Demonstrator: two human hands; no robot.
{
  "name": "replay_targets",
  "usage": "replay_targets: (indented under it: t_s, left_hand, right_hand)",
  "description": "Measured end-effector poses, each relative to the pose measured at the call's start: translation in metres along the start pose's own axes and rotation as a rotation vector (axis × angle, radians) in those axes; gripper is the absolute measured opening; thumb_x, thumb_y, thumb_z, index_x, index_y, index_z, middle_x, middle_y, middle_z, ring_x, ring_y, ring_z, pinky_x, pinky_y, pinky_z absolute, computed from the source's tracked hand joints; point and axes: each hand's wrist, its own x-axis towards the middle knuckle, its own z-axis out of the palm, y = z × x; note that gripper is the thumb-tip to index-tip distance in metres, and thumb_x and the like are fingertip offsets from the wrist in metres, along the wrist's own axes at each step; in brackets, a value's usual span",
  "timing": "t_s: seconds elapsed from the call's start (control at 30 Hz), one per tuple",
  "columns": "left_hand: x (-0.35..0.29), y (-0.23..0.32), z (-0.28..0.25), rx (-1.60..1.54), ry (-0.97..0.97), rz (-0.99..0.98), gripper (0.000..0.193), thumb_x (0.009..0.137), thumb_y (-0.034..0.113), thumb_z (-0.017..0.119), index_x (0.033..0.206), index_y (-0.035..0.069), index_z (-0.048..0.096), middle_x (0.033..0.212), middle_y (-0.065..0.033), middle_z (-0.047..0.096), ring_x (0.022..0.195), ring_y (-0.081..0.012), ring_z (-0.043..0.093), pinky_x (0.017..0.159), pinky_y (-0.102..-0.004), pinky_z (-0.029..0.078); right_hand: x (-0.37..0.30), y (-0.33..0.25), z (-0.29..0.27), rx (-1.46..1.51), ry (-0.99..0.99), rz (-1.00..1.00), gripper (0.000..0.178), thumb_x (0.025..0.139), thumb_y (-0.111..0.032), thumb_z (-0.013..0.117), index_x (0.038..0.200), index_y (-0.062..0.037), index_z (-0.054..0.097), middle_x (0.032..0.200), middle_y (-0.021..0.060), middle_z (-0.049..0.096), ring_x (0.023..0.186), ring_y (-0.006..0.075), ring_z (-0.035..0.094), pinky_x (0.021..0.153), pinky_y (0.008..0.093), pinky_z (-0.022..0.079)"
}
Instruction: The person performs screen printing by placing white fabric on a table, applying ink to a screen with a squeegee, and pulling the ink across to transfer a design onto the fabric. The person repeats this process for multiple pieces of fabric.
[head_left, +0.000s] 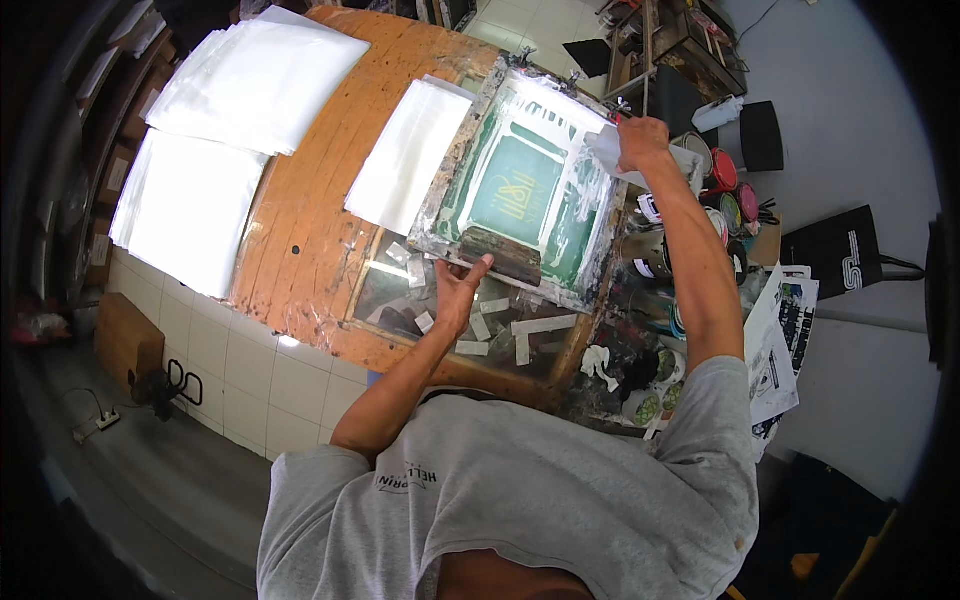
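A silk-screen frame (pixel 585 235) with green mesh and a pale printed design lies tilted on the bench before me. A dark wooden squeegee (pixel 500 256) rests across its near end. My left hand (pixel 460 292) grips the frame's near edge, its thumb on top beside the squeegee and its other fingers partly hidden. Beyond the frame's right side, my right hand (pixel 643 142) is closed on a translucent white sheet (pixel 604 148), which spreads out on both sides of the fist. Part of that sheet is hidden by the hand.
A narrow stack of white sheets (pixel 410 155) lies left of the frame. Farther left are large stacks of clear-white sheets (pixel 190 210) on the wooden table (pixel 300 220). Paint tins (pixel 722 170) crowd the right side. Tape pieces show around a glass panel (pixel 400 320) below the frame.
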Motion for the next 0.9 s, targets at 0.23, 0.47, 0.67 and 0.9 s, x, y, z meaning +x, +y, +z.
replay_targets:
  t_s: [0.23,0.47,0.67,0.9]
  left_hand:
    - [-0.003,0.005,-0.003,0.009,-0.008,-0.029,0.080,0.084,0.037,0.085,0.134,-0.002,0.035,0.127,-0.0193,0.056,0.118,-0.0278,0.057,0.098,-0.0423,0.049]
    - [-0.002,0.004,-0.003,0.040,-0.007,-0.039,0.079,0.084,0.036,0.085,0.133,-0.002,0.036,0.124,-0.0183,0.056,0.115,-0.0261,0.058,0.097,-0.0408,0.049]
    - [-0.004,0.007,0.000,0.007,-0.003,-0.023,0.087,0.084,0.036,0.085,0.138,-0.006,0.031,0.127,-0.0214,0.055,0.119,-0.0287,0.057,0.100,-0.0426,0.049]
    - [-0.002,0.007,-0.002,0.043,0.002,-0.041,0.089,0.085,0.036,0.084,0.140,-0.007,0.029,0.133,-0.0248,0.052,0.122,-0.0299,0.057,0.100,-0.0430,0.050]
  right_hand:
    - [0.014,-0.024,-0.013,0.236,0.322,-0.066,0.057,0.066,-0.039,0.090,0.111,-0.0071,0.073,0.110,0.0117,0.075,0.106,0.0292,0.071,0.090,0.0426,0.054]
    - [0.025,-0.019,-0.009,0.134,0.258,-0.060,0.056,0.067,-0.037,0.089,0.113,-0.0078,0.073,0.113,0.0097,0.075,0.105,0.0270,0.072,0.082,0.0437,0.058]
    - [0.019,0.004,0.004,-0.016,-0.007,0.033,0.061,0.060,-0.038,0.094,0.112,-0.0112,0.074,0.110,0.0081,0.075,0.105,0.0270,0.072,0.087,0.0461,0.056]
    - [0.028,-0.008,-0.008,0.136,0.129,-0.023,0.060,0.065,-0.039,0.092,0.113,-0.0081,0.074,0.113,0.0112,0.074,0.112,0.0292,0.069,0.097,0.0427,0.052]
